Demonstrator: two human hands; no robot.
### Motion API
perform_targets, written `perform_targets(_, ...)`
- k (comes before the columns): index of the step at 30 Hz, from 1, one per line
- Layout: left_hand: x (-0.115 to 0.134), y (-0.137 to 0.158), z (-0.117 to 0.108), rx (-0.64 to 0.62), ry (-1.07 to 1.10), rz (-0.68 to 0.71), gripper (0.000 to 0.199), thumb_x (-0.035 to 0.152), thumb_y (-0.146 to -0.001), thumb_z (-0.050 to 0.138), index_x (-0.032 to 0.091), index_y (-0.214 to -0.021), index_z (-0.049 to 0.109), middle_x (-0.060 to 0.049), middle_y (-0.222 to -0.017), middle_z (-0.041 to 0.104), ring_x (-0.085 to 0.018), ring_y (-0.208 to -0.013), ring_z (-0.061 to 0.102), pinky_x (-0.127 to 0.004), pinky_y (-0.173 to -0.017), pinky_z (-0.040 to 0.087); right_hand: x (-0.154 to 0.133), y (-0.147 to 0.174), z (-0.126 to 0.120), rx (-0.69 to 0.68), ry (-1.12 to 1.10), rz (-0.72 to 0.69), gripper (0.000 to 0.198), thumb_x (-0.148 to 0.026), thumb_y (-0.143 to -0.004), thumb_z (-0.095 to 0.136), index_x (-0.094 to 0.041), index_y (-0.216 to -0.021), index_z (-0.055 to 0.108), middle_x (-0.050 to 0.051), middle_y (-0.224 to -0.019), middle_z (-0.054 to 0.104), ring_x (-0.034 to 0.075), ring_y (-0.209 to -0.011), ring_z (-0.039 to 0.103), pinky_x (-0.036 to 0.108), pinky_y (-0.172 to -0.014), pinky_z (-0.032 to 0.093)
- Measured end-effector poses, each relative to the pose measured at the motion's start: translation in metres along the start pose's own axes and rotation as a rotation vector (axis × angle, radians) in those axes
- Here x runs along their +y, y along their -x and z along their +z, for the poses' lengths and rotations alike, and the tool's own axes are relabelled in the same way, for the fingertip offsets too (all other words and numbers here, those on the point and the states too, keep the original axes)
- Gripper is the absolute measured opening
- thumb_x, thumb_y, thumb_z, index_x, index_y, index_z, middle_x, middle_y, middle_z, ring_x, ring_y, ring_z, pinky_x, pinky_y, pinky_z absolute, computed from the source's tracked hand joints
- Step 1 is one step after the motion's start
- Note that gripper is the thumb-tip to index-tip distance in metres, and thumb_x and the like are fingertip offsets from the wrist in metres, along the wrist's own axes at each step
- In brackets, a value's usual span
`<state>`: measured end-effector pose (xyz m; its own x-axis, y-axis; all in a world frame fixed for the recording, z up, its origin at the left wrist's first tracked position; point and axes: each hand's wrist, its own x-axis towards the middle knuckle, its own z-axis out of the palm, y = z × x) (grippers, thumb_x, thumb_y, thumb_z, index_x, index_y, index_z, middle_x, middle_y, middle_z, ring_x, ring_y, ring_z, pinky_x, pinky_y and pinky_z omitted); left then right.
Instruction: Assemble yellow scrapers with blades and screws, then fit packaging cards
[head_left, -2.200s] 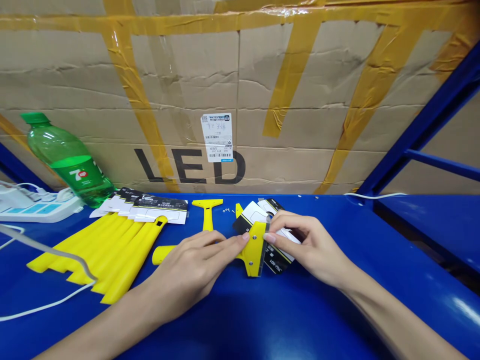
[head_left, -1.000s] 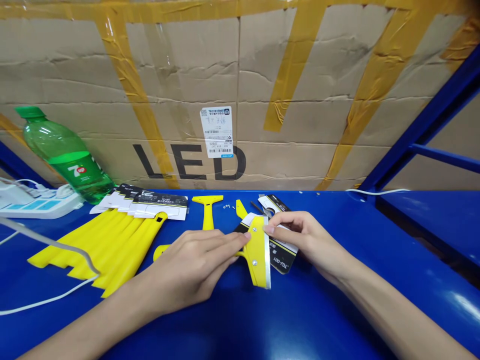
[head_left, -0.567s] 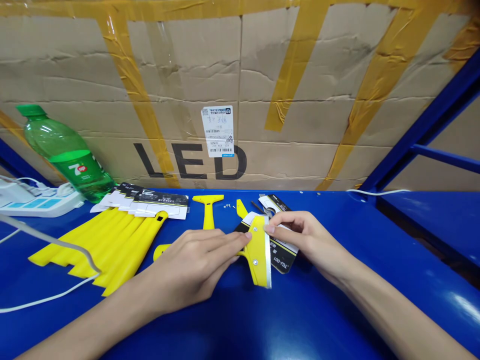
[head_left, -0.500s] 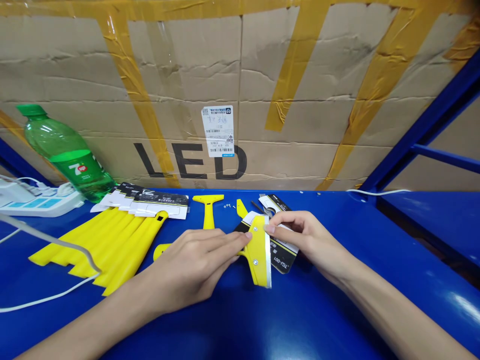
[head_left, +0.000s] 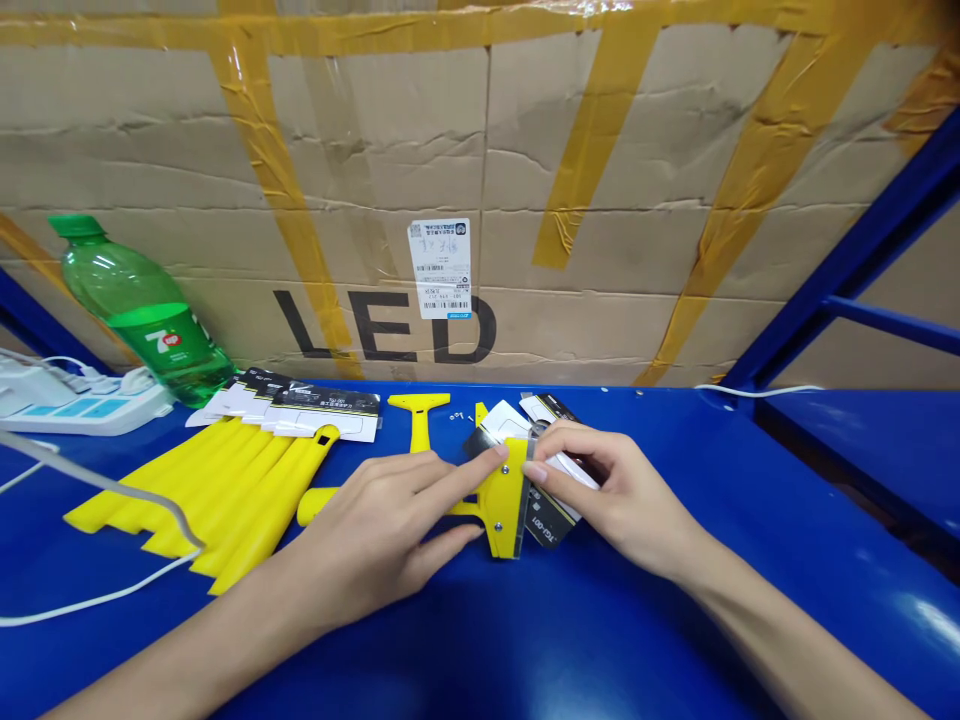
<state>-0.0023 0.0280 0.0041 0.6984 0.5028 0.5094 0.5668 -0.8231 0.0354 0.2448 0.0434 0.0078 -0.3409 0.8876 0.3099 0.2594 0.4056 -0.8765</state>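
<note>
A yellow scraper (head_left: 510, 505) lies across the middle, its head showing two screws and a metal blade along the right edge. My left hand (head_left: 397, 520) is around its handle, index finger stretched onto the head and thumb below; the handle's rounded end shows left of the wrist. At the blade's upper end, my right hand (head_left: 611, 480) pinches the edge between thumb and index finger. Behind the head are black-and-white cards (head_left: 555, 522), partly covered by my right hand. Beyond my left hand lies another yellow scraper piece (head_left: 420, 425), near small loose screws (head_left: 456, 414).
Several yellow handles (head_left: 247, 500) with header cards (head_left: 326, 408) are fanned out at left. A green bottle (head_left: 150, 310), a white power strip (head_left: 97, 412) and a white cable (head_left: 112, 582) are there too. A taped cardboard box (head_left: 585, 330) stands behind the blue table (head_left: 600, 650).
The scraper head has shifted slightly left and turned in my hands. My left thumb has come away from the other fingers and now shows below the handle.
</note>
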Motion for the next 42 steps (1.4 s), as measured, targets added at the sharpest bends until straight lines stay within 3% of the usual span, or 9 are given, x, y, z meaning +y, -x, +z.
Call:
perform_targets(3, 0.0016, -0.0013, -0.0017, -0.043, -0.031, -0.054, 0.091, 0.04, -0.079, 0.081, 0.022, -0.153, 0.032, -0.007, -0.096, 0.076, -0.024, -0.077, 0.072, -0.036, -0.068, 0.058, -0.0018, 0.0012, 0.002, -0.002, 0.035, -0.073, 0.015, -0.03, -0.092, 0.067, -0.021, -0.081, 0.068, 0.0, -0.083, 0.065, 0.015, -0.078, 0.057, 0.03, -0.072, 0.043)
perform_targets(6, 0.0033, -0.0033, -0.0027, -0.058, -0.05, -0.1, 0.102, 0.051, -0.072, 0.084, 0.024, -0.154, 0.029, -0.007, -0.097, 0.076, -0.026, -0.077, 0.074, -0.035, -0.068, 0.057, -0.004, 0.0032, 0.0032, -0.03, 0.059, -0.099, 0.015, -0.03, -0.091, 0.069, -0.021, -0.08, 0.068, 0.0, -0.083, 0.065, 0.016, -0.078, 0.058, 0.03, -0.073, 0.044)
perform_targets(18, 0.0013, -0.0034, 0.0001, -0.088, 0.023, -0.152, 0.084, 0.056, -0.075, 0.079, 0.031, -0.147, 0.042, -0.003, -0.087, 0.074, -0.023, -0.071, 0.071, -0.03, -0.062, 0.051, -0.0068, 0.0054, 0.0049, -0.064, 0.079, -0.093, 0.013, -0.03, -0.09, 0.071, -0.021, -0.081, 0.068, 0.002, -0.086, 0.067, 0.018, -0.081, 0.061, 0.033, -0.078, 0.045)
perform_targets(31, -0.0008, -0.0031, 0.0008, -0.07, 0.104, -0.155, 0.072, 0.052, -0.08, 0.077, 0.028, -0.142, 0.051, -0.004, -0.087, 0.073, -0.021, -0.071, 0.071, -0.027, -0.063, 0.051, -0.0068, 0.0055, 0.0067, -0.083, 0.098, -0.101, 0.014, -0.031, -0.092, 0.069, -0.021, -0.082, 0.068, 0.003, -0.086, 0.068, 0.019, -0.081, 0.061, 0.034, -0.079, 0.045)
perform_targets(38, -0.0002, -0.0044, -0.007, -0.079, 0.058, -0.188, 0.104, 0.047, -0.07, 0.086, 0.031, -0.155, 0.028, 0.0, -0.083, 0.072, -0.022, -0.068, 0.071, -0.029, -0.061, 0.054, -0.0062, 0.0026, 0.0043, 0.0, 0.056, -0.038, 0.018, -0.035, -0.092, 0.068, -0.022, -0.08, 0.068, 0.002, -0.084, 0.068, 0.018, -0.079, 0.06, 0.033, -0.075, 0.045)
perform_targets(40, -0.0029, -0.0011, -0.0065, -0.072, 0.053, -0.199, 0.094, 0.037, -0.077, 0.082, 0.031, -0.155, 0.028, 0.001, -0.083, 0.072, -0.02, -0.067, 0.07, -0.029, -0.062, 0.054, -0.0042, 0.0013, 0.0027, 0.012, 0.031, -0.001, 0.019, -0.037, -0.091, 0.068, -0.022, -0.08, 0.07, 0.003, -0.086, 0.07, 0.019, -0.08, 0.061, 0.033, -0.075, 0.046)
perform_targets(42, -0.0065, 0.0029, -0.0036, -0.035, 0.088, -0.189, 0.073, 0.031, -0.085, 0.075, 0.028, -0.149, 0.039, -0.001, -0.09, 0.075, -0.02, -0.073, 0.072, -0.028, -0.066, 0.055, -0.0017, 0.0003, 0.0006, 0.027, 0.016, 0.044, 0.02, -0.04, -0.089, 0.07, -0.021, -0.081, 0.073, 0.004, -0.088, 0.071, 0.02, -0.081, 0.062, 0.034, -0.074, 0.047)
